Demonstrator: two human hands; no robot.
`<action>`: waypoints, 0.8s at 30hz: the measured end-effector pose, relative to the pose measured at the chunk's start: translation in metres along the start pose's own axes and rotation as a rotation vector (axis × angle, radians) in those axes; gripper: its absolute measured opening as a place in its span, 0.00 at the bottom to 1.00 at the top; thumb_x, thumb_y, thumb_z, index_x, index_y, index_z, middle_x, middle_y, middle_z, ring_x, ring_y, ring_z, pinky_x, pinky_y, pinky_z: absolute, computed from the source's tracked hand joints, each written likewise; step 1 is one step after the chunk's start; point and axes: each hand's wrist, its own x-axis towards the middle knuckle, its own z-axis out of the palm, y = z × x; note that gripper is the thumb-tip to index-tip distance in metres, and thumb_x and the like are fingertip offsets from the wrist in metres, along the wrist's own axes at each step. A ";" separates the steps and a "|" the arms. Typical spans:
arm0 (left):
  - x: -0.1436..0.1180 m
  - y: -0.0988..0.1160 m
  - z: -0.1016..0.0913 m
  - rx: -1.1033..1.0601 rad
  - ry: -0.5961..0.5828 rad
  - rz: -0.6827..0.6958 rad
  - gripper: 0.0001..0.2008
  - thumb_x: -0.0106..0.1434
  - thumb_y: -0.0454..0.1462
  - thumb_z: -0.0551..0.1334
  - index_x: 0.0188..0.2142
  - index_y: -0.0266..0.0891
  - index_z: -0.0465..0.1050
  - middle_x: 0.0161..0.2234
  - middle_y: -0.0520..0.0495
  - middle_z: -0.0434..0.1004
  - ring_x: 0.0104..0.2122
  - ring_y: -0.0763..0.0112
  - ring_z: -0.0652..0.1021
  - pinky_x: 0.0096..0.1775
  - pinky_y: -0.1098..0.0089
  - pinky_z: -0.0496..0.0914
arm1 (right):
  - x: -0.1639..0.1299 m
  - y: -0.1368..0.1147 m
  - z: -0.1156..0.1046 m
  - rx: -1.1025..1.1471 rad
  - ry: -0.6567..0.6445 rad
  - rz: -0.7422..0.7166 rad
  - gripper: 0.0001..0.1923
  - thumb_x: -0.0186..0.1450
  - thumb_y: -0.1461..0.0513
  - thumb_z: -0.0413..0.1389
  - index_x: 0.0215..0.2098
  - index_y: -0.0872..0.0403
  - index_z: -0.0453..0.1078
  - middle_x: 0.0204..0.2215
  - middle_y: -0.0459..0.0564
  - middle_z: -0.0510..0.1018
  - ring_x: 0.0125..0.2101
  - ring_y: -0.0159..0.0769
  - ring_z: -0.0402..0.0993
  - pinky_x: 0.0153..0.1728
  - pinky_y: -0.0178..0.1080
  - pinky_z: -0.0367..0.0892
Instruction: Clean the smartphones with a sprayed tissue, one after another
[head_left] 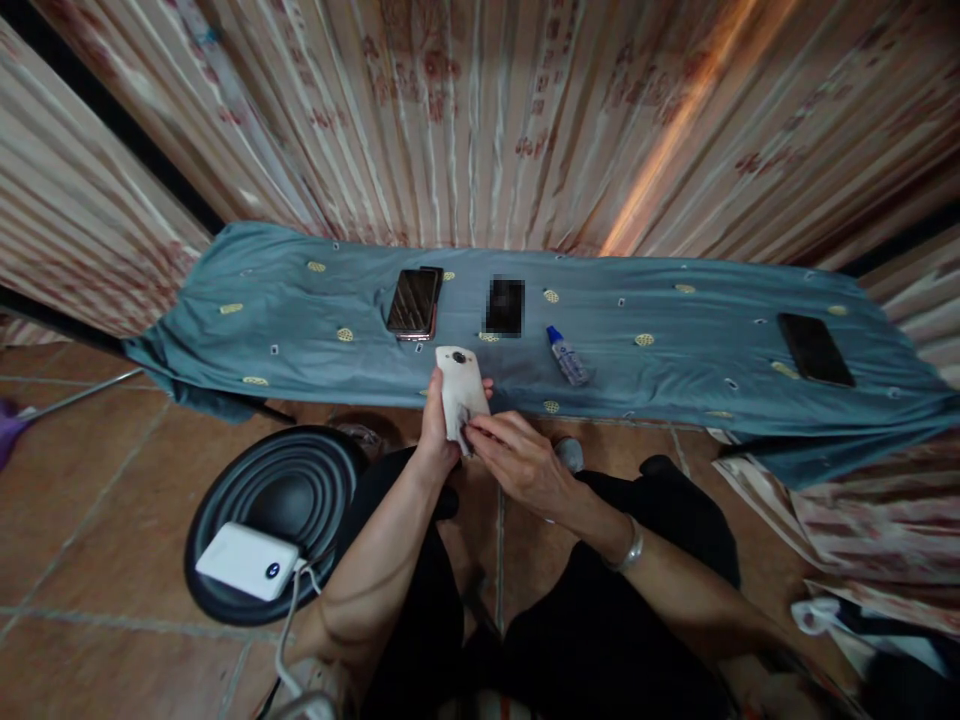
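My left hand (433,425) holds a white phone (459,385) upright, its back with the round camera facing me, just in front of the blue cloth's near edge. My right hand (517,462) presses a small white wipe against the phone's lower back; the wipe is mostly hidden under my fingers. A silver bracelet sits on my right wrist. On the blue cloth (645,300) beyond lie a dark phone with a gold rim (413,302), a small blurred dark item (505,306) and a little clear bottle with a blue cap (567,356).
Another black phone (814,348) lies far right on the cloth. A round black stool (247,490) at my left carries a white power bank (247,561) with a white cable. Striped curtains hang behind. The floor is brown tile; my knees are in black trousers.
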 end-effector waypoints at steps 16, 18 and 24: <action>0.004 -0.017 -0.011 0.099 0.009 0.067 0.39 0.63 0.64 0.48 0.30 0.32 0.80 0.23 0.44 0.78 0.25 0.72 0.77 0.29 0.73 0.71 | 0.007 0.003 0.008 -0.024 0.047 -0.036 0.20 0.71 0.70 0.46 0.59 0.61 0.67 0.51 0.62 0.76 0.49 0.43 0.73 0.50 0.46 0.75; 0.006 -0.020 -0.009 0.088 -0.012 0.037 0.37 0.63 0.64 0.50 0.31 0.32 0.80 0.22 0.44 0.78 0.27 0.68 0.80 0.31 0.72 0.72 | 0.009 0.006 0.009 -0.037 0.048 -0.002 0.20 0.72 0.69 0.45 0.58 0.60 0.69 0.52 0.62 0.76 0.49 0.43 0.73 0.51 0.47 0.74; 0.008 -0.029 0.002 -0.049 0.032 0.176 0.25 0.72 0.48 0.50 0.43 0.32 0.78 0.36 0.45 0.84 0.46 0.66 0.81 0.53 0.69 0.70 | 0.015 0.019 0.011 -0.086 0.045 0.078 0.20 0.73 0.66 0.44 0.56 0.60 0.72 0.53 0.61 0.76 0.51 0.43 0.73 0.52 0.46 0.74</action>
